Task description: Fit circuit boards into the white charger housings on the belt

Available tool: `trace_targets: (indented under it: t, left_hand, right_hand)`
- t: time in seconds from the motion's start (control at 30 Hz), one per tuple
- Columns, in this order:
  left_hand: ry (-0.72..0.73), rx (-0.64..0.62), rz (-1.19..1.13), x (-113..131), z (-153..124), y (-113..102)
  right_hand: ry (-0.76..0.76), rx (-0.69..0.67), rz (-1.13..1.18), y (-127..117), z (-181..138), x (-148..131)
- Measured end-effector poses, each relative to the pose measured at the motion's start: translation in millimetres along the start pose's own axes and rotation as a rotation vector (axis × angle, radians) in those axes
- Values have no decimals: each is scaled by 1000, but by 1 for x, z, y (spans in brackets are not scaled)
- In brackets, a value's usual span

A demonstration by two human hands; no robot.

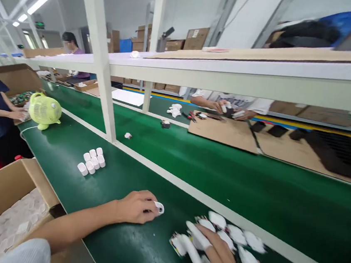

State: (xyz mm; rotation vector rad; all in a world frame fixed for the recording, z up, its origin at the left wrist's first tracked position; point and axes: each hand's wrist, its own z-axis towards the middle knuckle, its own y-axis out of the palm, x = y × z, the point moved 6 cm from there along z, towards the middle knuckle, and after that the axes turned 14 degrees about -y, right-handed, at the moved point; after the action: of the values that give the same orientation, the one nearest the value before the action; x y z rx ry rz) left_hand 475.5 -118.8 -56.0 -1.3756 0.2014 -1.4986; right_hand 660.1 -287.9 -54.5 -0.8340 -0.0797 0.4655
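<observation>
My left hand (139, 207) rests on the green work surface, its fingers closed round a small white plastic housing (159, 208) with an opening in its end. At the lower right is my right hand (217, 257), with white covers on its thumb and a finger. Those two fingertips close about a small circuit board with a white part (178, 244), at the left edge of a group of similar pieces; the grip is partly hidden. Several white rounded parts with wires and boards (249, 260) lie around and beyond that hand.
Several white caps (92, 163) stand grouped at left. An open carton (34, 177) of translucent white pieces is at lower left. A green fan (45, 110) stands farther back. A white post (103, 57) and shelf edge (231, 76) cross ahead. Co-workers sit across and stand at left.
</observation>
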Motion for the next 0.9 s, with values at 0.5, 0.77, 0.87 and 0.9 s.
trace_targets:
  t: [0.5,0.77,0.87,0.9]
  left_hand:
    - [-580,110,-468,-77,123,-24]
    - [-478,110,-86,-88,202,-11]
    - [-455,111,14,-94,192,-35]
    - [-462,136,46,-99,188,-48]
  right_hand:
    - [91,-263,-12,4,13,-36]
    - [61,-184,-50,13,2,-34]
    - [89,-186,-27,1,7,-32]
    - [95,-189,-15,-2,10,-32]
